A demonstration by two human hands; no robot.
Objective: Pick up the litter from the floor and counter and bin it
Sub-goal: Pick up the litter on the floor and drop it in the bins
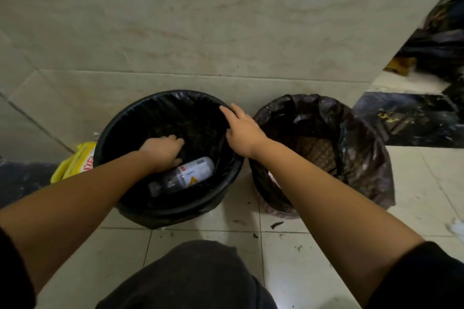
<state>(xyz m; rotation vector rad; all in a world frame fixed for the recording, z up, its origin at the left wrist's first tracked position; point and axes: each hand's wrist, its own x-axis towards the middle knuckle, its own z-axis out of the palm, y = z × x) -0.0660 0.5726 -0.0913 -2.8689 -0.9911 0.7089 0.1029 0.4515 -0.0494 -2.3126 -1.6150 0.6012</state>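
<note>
A round black bin (pixel 130 118) with a black liner stands on the tiled floor against the wall. A clear plastic bottle (pixel 187 174) with a white label lies on its side inside it. My left hand (pixel 162 153) reaches down into the bin just above the bottle, with its fingers curled downward and their tips lost in the dark. My right hand (pixel 242 130) lies on the bin's right rim, fingers stretched out along the edge and thumb against the liner inside.
A second bin (pixel 361 138) with a loose dark liner stands right of the first. A yellow packet (pixel 75 165) is wedged left of the black bin by the wall. Small dark scraps (pixel 276 224) and a white scrap (pixel 457 227) lie on the floor tiles.
</note>
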